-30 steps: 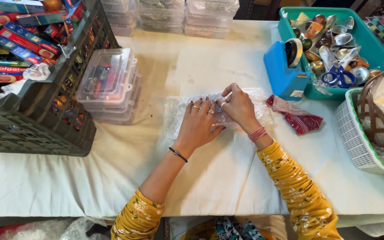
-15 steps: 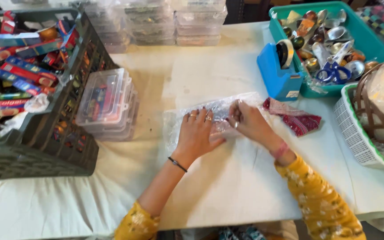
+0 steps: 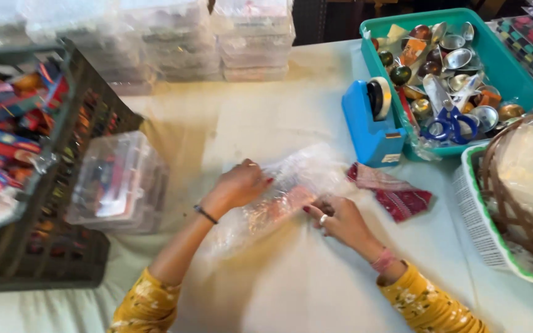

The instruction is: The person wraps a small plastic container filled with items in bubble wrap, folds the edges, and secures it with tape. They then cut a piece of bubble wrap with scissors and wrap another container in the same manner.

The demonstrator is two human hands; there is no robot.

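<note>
Where the white tablecloth spreads, both hands, left and right, grip clamped on a clear plastic bag.

A crinkled clear plastic bag lies slantwise on the white table, flat and translucent, with something pinkish-orange showing blurred inside its middle.

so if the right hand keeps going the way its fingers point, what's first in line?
The right hand points up-left into the clear plastic bag it already grips; beyond that, probably the left hand.
</note>
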